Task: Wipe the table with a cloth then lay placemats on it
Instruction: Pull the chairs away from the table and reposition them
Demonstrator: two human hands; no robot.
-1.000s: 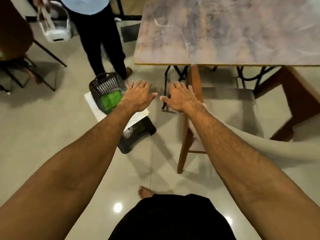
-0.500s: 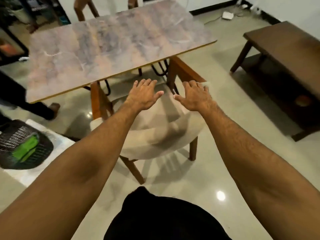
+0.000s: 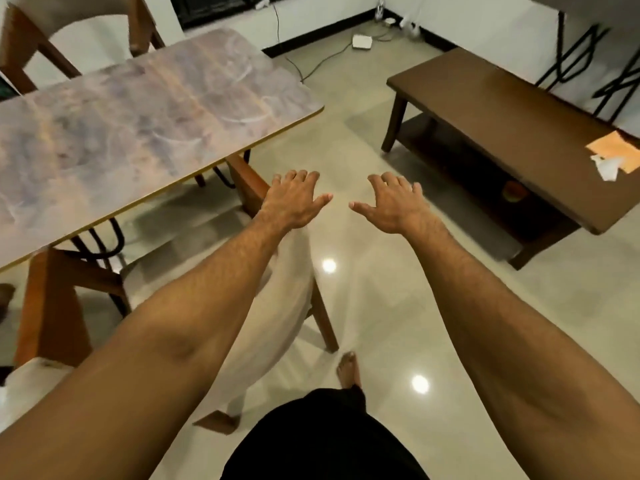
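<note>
The marble-patterned dining table (image 3: pixel 138 126) fills the upper left, its top bare. My left hand (image 3: pixel 294 202) is stretched out palm down just off the table's near right corner, fingers spread, holding nothing. My right hand (image 3: pixel 394 206) hovers beside it over the floor, also spread and empty. An orange sheet with a white crumpled piece (image 3: pixel 613 154) lies on the dark bench at the right edge; whether it is a cloth or a placemat I cannot tell.
A cream-cushioned wooden chair (image 3: pixel 284 306) is tucked under the table beneath my left forearm. A dark wooden bench (image 3: pixel 502 109) stands to the right. Another chair (image 3: pixel 69 29) is behind the table. Cables and a white box (image 3: pixel 362 41) lie by the wall.
The view has swung right: the black basket with the green item and the other person have left the frame, and the dark bench is now closer. Both hands stay spread and empty.
</note>
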